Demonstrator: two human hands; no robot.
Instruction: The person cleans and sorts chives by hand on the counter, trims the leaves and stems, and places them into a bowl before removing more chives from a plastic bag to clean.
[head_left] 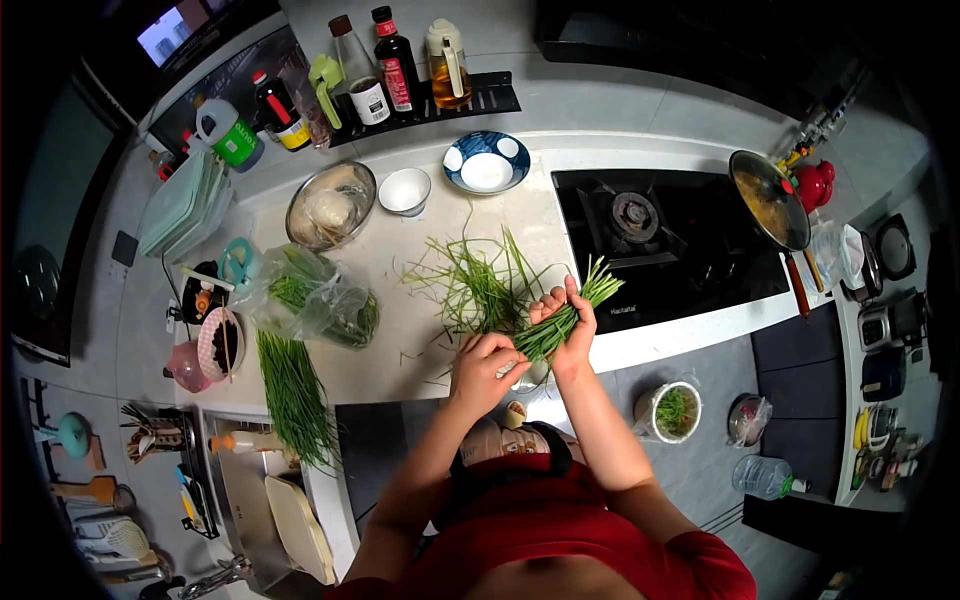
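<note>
My right hand point(574, 340) is wrapped round a bunch of garlic chives point(548, 332), its pale cut ends pointing up and right. Close beside it, my left hand point(485, 373) has its fingers curled together in a pinch at the bunch's lower left side. Whatever sits between those fingertips is too small to make out. Behind both hands, loose chives point(470, 285) lie scattered on the pale countertop point(390, 290). A longer pile of chives point(293, 395) rests at the counter's left front edge, and a clear plastic bag point(325, 300) holds more greens.
A metal bowl point(332, 205), a white bowl point(405, 191) and a blue-patterned bowl point(487, 163) line the back. To the right is a gas stove point(660, 240) with a lidded pan point(768, 200). A bin point(672, 412) with green scraps stands on the floor; the sink point(250, 490) is front left.
</note>
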